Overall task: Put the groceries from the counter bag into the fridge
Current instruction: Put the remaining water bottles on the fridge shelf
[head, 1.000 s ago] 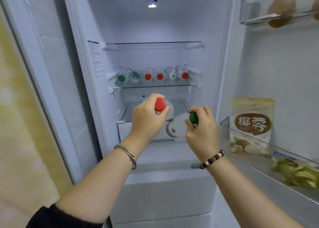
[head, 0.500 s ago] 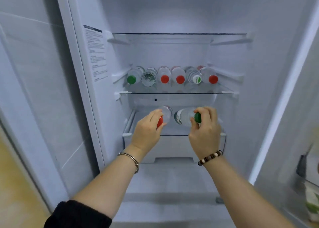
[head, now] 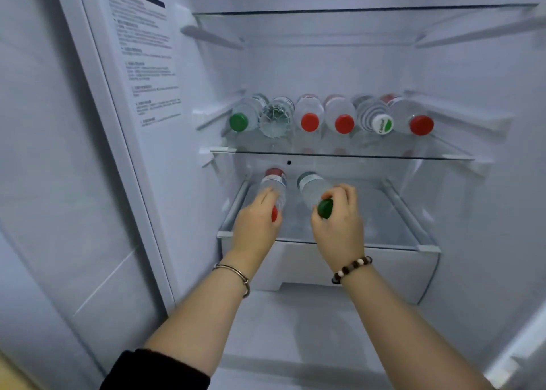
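Now two bottles go down side by side in the fridge.
The left hand point(head: 255, 221) curls its fingers round the neck end of the red-capped bottle point(head: 273, 184); the right hand point(head: 339, 227) pinches the green-capped bottle point(head: 311, 187) at its cap. Both bottles appear to lie caps outward on the lower shelf point(head: 399, 227), toward its left. Slide them straight back, parallel and close, so neither rolls on release. Count: two bottles in hand, six in the row above point(head: 310, 114): three red caps, one green, one white-and-green, one base outward.
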The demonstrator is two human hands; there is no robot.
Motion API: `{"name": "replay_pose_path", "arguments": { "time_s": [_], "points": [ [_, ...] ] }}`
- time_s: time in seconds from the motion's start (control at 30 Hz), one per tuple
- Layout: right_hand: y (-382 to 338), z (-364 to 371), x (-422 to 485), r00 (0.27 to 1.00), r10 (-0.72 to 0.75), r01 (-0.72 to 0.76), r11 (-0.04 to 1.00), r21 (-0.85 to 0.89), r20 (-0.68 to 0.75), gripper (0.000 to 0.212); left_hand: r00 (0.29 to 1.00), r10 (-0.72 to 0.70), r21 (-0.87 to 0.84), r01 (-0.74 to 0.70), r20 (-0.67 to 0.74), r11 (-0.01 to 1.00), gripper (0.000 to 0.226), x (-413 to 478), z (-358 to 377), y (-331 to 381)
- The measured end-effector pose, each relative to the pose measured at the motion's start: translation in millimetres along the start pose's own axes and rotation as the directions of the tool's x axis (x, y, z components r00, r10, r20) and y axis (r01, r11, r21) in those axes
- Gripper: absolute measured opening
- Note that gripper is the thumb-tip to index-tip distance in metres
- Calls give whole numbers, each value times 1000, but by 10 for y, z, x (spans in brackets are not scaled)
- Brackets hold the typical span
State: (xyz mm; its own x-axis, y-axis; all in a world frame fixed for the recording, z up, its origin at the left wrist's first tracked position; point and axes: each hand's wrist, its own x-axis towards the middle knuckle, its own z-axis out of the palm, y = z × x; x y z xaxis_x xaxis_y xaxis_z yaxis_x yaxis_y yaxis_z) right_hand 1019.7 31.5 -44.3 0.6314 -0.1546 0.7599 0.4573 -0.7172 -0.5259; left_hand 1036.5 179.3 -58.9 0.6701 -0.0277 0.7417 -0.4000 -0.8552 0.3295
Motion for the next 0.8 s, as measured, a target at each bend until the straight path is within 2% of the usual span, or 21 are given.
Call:
{"name": "replay_pose_path", "arguments": {
  "time_s": [0.07,0.13,0.27,0.37,0.47,0.57,0.8],
  "points": [
    [16,133,69,986,144,-143,990,-14,87,26,984,-159,26,157,81,987,47,70,40,-69],
    [69,256,108,954,247,-243,969,-46,170,26,947,-273,113,256,170,960,54,142,63,-148],
    [124,417,177,872,386,-363,923,-129,301,23,918,-321,249,263,232,932,55,280,84,-257],
    [84,503,268,855,384,-337,922,-189,348,31,908,-354,308,279,224,910,52,355,123,-321],
    [23,608,327,865,339,-279,938,-206,371,50,908,-377,300,314,182,901,47,411,145,-370],
    [-48,719,368,864,292,-227,953,-200,410,57,908,-382,288,325,171,901,47,470,184,-428],
    [-73,847,453,855,247,-220,969,-112,456,66,925,-357,153,337,133,929,50,447,286,-528]
  ]
}}
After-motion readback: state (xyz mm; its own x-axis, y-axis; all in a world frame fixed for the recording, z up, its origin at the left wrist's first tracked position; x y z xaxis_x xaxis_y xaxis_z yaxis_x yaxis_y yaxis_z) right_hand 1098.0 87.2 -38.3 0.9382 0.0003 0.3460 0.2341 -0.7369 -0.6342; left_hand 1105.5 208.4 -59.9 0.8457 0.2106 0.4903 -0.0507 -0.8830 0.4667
